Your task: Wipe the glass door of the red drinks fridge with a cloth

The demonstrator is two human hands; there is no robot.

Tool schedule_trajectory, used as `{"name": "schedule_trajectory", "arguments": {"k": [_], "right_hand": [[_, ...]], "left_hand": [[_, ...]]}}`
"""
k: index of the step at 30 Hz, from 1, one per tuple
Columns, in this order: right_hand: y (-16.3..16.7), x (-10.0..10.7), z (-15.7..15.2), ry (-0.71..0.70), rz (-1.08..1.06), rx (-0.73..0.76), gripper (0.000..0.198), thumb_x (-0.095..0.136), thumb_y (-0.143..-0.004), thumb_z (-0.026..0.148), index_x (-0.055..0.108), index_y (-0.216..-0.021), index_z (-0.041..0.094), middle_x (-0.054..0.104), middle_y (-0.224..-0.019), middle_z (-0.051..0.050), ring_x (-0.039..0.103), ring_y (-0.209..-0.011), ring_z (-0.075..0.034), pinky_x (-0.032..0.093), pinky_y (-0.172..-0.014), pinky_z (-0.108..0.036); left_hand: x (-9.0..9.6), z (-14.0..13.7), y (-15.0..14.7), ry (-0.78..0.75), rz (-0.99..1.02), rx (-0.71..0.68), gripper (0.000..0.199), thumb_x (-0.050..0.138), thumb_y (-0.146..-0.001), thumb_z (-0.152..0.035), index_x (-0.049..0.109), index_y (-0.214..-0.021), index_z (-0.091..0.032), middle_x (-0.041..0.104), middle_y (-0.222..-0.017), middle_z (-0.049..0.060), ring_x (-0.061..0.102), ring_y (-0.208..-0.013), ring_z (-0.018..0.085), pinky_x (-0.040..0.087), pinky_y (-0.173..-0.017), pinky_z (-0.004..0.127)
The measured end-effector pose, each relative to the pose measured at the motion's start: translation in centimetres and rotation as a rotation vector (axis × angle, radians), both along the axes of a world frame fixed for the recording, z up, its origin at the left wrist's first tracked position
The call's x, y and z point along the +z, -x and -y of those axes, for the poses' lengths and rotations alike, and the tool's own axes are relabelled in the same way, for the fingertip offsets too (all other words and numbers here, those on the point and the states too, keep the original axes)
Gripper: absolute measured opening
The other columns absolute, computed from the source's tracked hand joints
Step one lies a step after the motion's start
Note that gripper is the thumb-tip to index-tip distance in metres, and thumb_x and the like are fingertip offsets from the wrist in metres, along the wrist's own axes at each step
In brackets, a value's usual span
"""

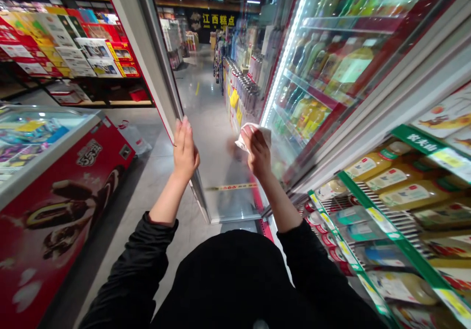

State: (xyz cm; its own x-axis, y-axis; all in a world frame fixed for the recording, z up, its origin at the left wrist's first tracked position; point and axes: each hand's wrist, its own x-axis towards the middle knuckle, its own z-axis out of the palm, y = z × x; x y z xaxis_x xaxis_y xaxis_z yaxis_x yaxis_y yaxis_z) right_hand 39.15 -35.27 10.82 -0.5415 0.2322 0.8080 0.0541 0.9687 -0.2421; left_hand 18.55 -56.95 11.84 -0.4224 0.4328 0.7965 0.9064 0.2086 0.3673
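Note:
A glass refrigerator door (221,123) stands swung open in front of me. My left hand (186,150) rests against the left door frame (147,49), its fingers stretched upward and close together. Bunched under the fingers of my right hand (258,154) is a white cloth (263,133), held against the door's glass. A faint reflection of that hand shows in the pane. Part of the cloth is hidden behind my fingers.
Bottles (401,172) line the fridge shelves with green price strips at right. A red ice cream freezer (69,191) stands at left. Behind it are stacked gift boxes (73,44) and a plastic bag (134,137) on the floor. Through the glass, a store aisle shows.

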Motion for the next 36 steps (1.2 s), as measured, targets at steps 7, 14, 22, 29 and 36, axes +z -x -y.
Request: {"name": "schedule_trajectory", "arguments": {"k": [7,14,22,29,36], "right_hand": [[-0.4,0.0,-0.8,-0.029,-0.025,-0.022,0.058,0.035,-0.112,0.017,0.074,-0.152,0.031,0.077,-0.152,-0.002,0.062,-0.156,-0.026,0.048,-0.138,-0.054],[3.1,2.1,2.9,-0.166,-0.108,0.062,0.066,0.026,-0.114,0.011,0.056,-0.169,0.032,0.067,-0.166,-0.001,0.052,-0.164,-0.024,0.046,-0.139,-0.048],[1.3,0.2,1.6,-0.154,-0.08,-0.022,0.061,0.033,-0.115,0.014,0.061,-0.165,0.031,0.076,-0.155,-0.005,0.063,-0.155,-0.028,0.051,-0.135,-0.059],[5.9,2.6,5.7,-0.219,-0.076,0.121,0.068,0.026,-0.115,0.01,0.041,-0.178,0.032,0.062,-0.17,-0.002,0.052,-0.164,-0.026,0.046,-0.14,-0.047],[4.6,3.4,5.9,-0.28,-0.026,0.193,0.076,0.032,-0.113,0.005,0.03,-0.181,0.037,0.063,-0.169,0.001,0.06,-0.158,-0.026,0.053,-0.136,-0.046]], "left_hand": [[-1.6,-1.3,0.7,-0.151,0.053,0.018,0.081,0.003,-0.114,-0.059,0.012,-0.183,-0.018,0.036,-0.185,0.022,0.021,-0.177,0.031,0.008,-0.145,0.065],[-3.0,-2.5,2.2,-0.365,-0.13,-0.065,0.068,0.011,-0.118,-0.052,0.011,-0.184,-0.033,0.025,-0.191,0.007,0.01,-0.178,0.029,0.014,-0.144,0.065],[-2.2,-1.4,1.7,-0.351,-0.229,-0.079,0.063,0.017,-0.121,-0.04,0.002,-0.183,-0.042,0.016,-0.193,0.001,0.01,-0.177,0.027,0.012,-0.145,0.059],[-1.3,0.0,1.4,-0.325,-0.21,-0.148,0.068,0.031,-0.122,-0.036,0.004,-0.184,-0.033,0.012,-0.193,0.008,0.006,-0.177,0.029,0.008,-0.145,0.06],[-1.2,0.2,1.3,-0.287,-0.271,-0.098,0.071,0.033,-0.122,-0.031,-0.003,-0.183,-0.036,0.009,-0.194,0.006,0.009,-0.177,0.025,0.019,-0.145,0.053]]}}
